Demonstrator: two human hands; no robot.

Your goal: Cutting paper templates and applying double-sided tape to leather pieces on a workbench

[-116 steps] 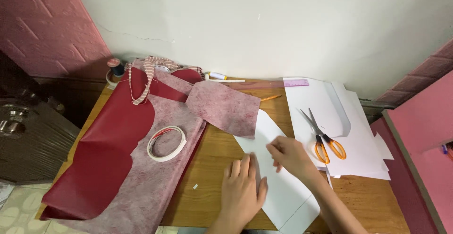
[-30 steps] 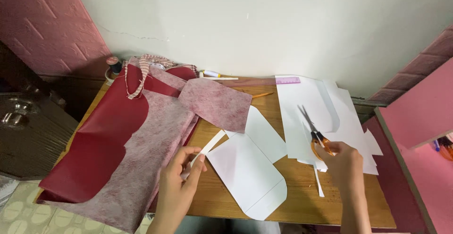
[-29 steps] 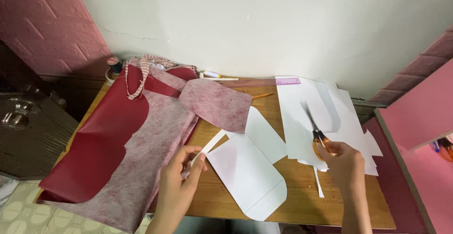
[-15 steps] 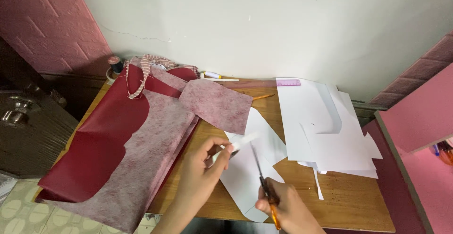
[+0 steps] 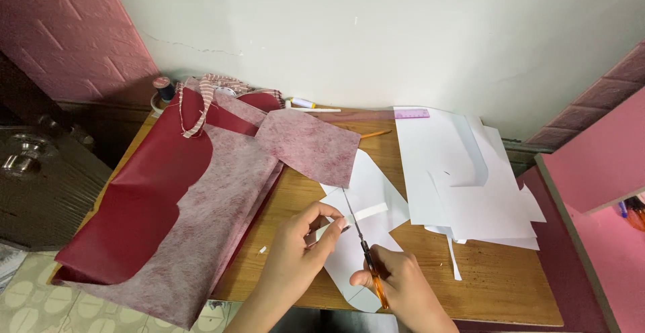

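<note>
White paper strip (image 5: 368, 213) (table-edge near) between scissors (image 5: 359, 235)

white tape strip (image 5: 368, 213) pinched, orange-handled scissors (image 5: 363, 246) blades against it.

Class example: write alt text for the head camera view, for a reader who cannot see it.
The right hand works orange-handled scissors while the left hand pinches a white tape strip over a white paper cutout. Dark red fabric drapes over the wooden table.
</note>
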